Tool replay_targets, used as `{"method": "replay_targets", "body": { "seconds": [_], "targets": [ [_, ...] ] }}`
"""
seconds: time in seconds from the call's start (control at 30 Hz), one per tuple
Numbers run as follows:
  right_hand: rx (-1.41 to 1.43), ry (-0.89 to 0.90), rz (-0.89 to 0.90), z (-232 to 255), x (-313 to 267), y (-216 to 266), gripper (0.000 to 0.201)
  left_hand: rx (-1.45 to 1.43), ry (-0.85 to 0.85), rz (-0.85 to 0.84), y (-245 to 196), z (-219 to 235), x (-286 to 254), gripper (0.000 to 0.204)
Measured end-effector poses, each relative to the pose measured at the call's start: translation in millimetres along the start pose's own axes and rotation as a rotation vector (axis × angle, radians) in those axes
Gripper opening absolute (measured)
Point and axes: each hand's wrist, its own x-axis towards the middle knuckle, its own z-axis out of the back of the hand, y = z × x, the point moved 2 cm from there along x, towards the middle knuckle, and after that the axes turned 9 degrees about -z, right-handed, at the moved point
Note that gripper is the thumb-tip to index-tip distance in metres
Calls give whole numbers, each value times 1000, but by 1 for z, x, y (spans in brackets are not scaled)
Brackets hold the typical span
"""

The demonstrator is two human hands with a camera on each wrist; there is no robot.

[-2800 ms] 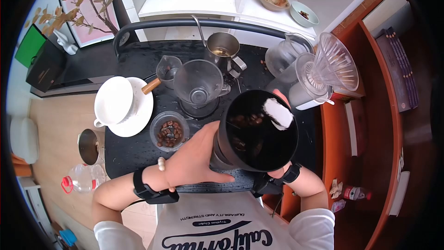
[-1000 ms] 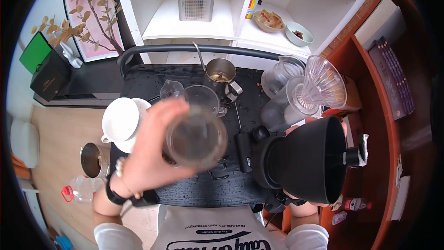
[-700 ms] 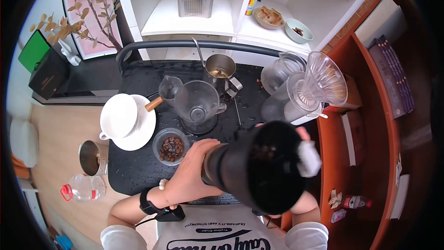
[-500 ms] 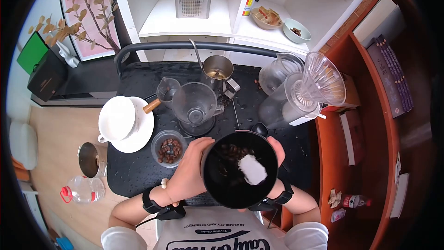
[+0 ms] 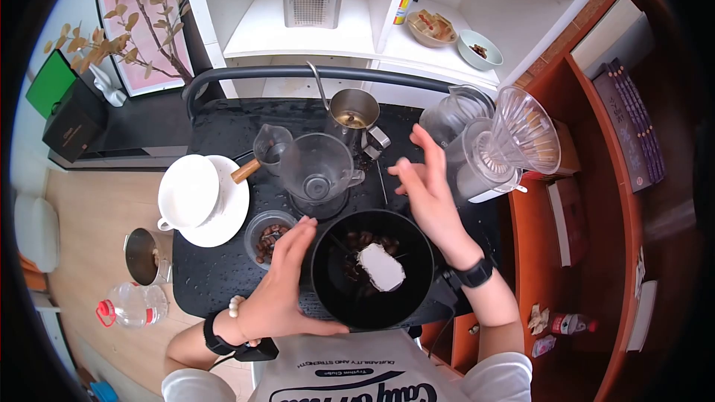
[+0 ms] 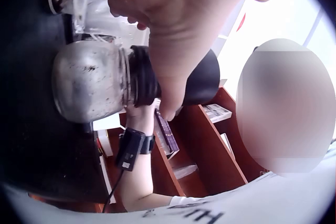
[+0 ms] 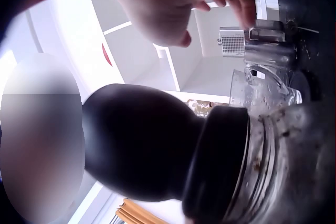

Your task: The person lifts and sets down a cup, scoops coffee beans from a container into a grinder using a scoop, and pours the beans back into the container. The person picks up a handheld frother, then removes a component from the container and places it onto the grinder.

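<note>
A black coffee grinder [image 5: 334,283] stands upright close to the person's front, with coffee beans [image 5: 384,243] and a white-topped piece [image 5: 381,268] inside its hopper. Under its neck, in the left wrist view, is a clear glass jar [image 6: 86,82]. The left hand [image 5: 279,294] curves loosely along the grinder's left side, fingers nearly straight, its thumb overlapping the hopper in the left wrist view. Raised beyond the grinder's right side, the right hand [image 5: 433,205] holds nothing, its fingers spread. Left of the hopper, a clear tub [image 5: 252,247] contains more beans.
A glass server [image 5: 316,167], a small glass pitcher [image 5: 272,144] and a steel kettle [image 5: 356,120] stand behind the grinder. White cup [image 5: 188,192] and saucer [image 5: 237,208] are at left. A clear ribbed dripper [image 5: 527,130] stands at right, before a rail [image 5: 335,73].
The left hand has brought the glass jar up to the tilted grinder. Now the grinder stands upright with the jar beneath, and the right hand has let go and moved away, forward and right.
</note>
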Motion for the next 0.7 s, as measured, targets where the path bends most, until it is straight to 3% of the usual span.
{"method": "replay_targets", "body": {
  "seconds": [0.07, 0.13, 0.17, 0.27, 0.33, 0.4, 0.47, 0.5, 0.6, 0.63, 0.7],
  "targets": [
    [29, 14, -114, -16, 19, -16, 50, 79, 91, -145, -13, 10, 8, 111],
    [156, 134, -403, -28, 35, -25, 41, 71, 84, -187, -12, 16, 15, 110],
    [279, 163, -465, -30, 37, -17, 25, 19, 93, -158, -9, 20, 18, 109],
    [424, 189, -445, -33, 48, -31, 22, -152, 33, -136, 5, 17, 22, 101],
    [425, 137, -412, -31, 46, -37, 22, -454, -82, -30, 12, 16, 22, 96],
    [493, 84, -322, -26, 44, -42, 19, -448, -289, -108, 12, 19, 24, 75],
    [484, 49, -292, -26, 38, -39, 16, -588, -396, -80, 15, 32, 26, 62],
    [400, 6, -209, -23, 36, -36, 16, -593, -544, -72, 13, 34, 31, 44],
    [267, -74, -107, -17, 29, -28, 16, -765, -622, -61, 21, 51, 42, 29],
    [164, -80, -49, -14, 27, -24, 14, -796, -729, 11, 16, 54, 51, 21],
    [59, -86, 12, -12, 25, -17, 13, -831, -734, -3, 22, 64, 59, 20]
  ]
}}
